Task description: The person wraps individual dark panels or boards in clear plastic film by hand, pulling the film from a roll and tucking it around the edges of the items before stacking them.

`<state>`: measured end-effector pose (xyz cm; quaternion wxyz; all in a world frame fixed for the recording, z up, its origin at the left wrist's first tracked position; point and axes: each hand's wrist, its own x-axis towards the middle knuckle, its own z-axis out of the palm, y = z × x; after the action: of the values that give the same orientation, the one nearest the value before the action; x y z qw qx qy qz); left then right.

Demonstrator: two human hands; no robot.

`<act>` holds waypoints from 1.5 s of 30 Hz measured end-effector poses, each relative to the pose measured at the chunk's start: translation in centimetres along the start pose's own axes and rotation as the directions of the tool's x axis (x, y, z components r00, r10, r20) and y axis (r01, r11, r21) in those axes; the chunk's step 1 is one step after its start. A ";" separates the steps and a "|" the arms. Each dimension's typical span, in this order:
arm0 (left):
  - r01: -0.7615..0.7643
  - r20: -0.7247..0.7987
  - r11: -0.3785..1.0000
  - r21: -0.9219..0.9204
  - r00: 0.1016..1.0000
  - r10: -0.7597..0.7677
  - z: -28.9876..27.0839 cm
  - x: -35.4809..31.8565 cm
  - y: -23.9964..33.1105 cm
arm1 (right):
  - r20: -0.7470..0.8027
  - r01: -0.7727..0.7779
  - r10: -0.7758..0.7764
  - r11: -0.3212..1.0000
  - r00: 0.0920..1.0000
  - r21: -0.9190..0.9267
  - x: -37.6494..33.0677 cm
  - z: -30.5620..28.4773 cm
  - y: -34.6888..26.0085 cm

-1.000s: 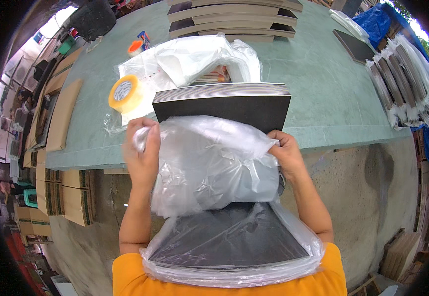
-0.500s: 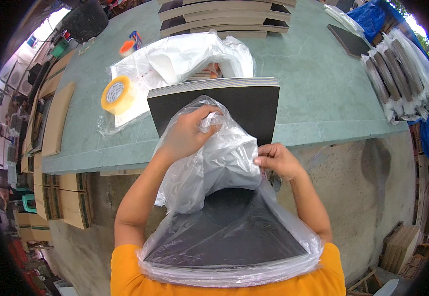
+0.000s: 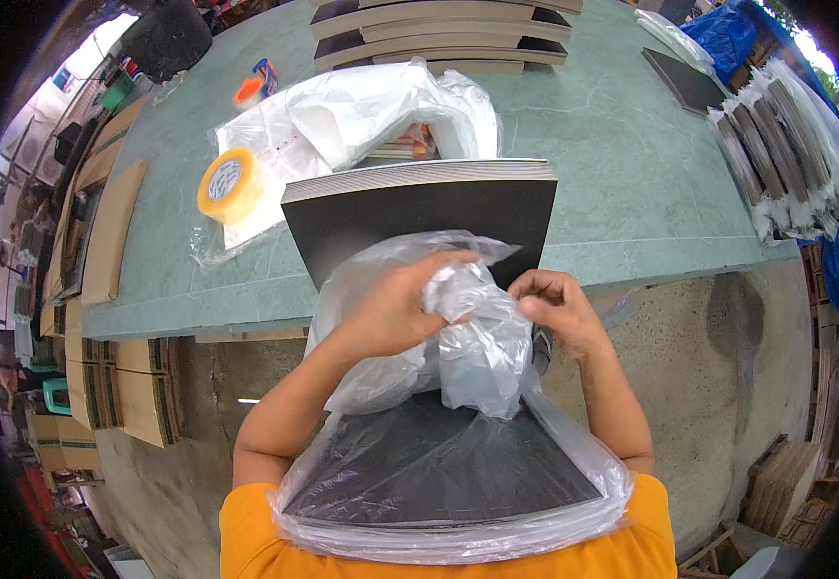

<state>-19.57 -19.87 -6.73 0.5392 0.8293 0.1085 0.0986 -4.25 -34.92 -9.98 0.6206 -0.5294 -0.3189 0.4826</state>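
My left hand (image 3: 392, 311) is closed around the gathered clear plastic bag (image 3: 485, 362), thumb and fingers curled into the bunched film. My right hand (image 3: 564, 317) has its fingers bent at the bag's right side, pinching its edge. The bag's lower part lies over a black panel (image 3: 429, 463) against my body. Beyond my hands, an uncovered thick black slab (image 3: 419, 207) with a pale, layered top edge stands tilted at the table's near edge. Bunched plastic hides its lower middle.
On the green table (image 3: 632, 183) lie a white plastic pile (image 3: 342, 111) and a yellow tape roll (image 3: 231, 186). Black slabs (image 3: 439, 34) are stacked at the far side. Plastic-wrapped slabs (image 3: 777, 145) sit at the right edge, flat cartons (image 3: 115, 236) at the left.
My left hand has moved down and right, bunching the plastic tighter towards my right hand. My right hand has shifted slightly right and up. The uncovered black slab's top edge sits slightly lower.
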 end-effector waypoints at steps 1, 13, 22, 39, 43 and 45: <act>-0.050 0.002 0.998 0.022 0.999 0.050 0.7 0.2 -0.5 | 0.030 -0.149 0.152 0.985 0.988 -0.089 0.0 -0.5 0.2; -0.136 0.086 0.991 -0.018 0.987 0.137 1.6 0.1 1.1 | -0.011 -0.158 0.159 0.968 0.987 -0.196 -1.1 1.6 0.3; -0.129 0.044 0.992 -0.014 0.991 0.130 1.6 0.1 -0.5 | -0.026 -0.082 0.086 0.988 0.996 0.131 -1.0 0.5 0.5; 0.385 -0.660 0.922 -0.031 0.685 -0.309 -4.7 -9.0 -0.8 | 0.090 -0.221 0.202 0.892 0.975 0.395 -0.9 2.4 -0.3; -0.025 -0.028 0.995 0.093 0.999 0.028 0.7 -2.1 3.5 | 0.149 -0.082 0.028 0.926 0.988 0.368 0.1 4.4 0.5; -0.029 -0.030 0.999 0.041 0.999 0.031 0.6 -2.0 3.0 | -0.043 -0.056 0.091 0.856 0.995 0.514 -0.1 4.7 -0.9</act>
<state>-21.07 -22.09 -4.35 0.5190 0.8400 0.1062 0.1172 -8.34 -33.37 -8.01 0.7303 -0.3726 -0.1382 0.5557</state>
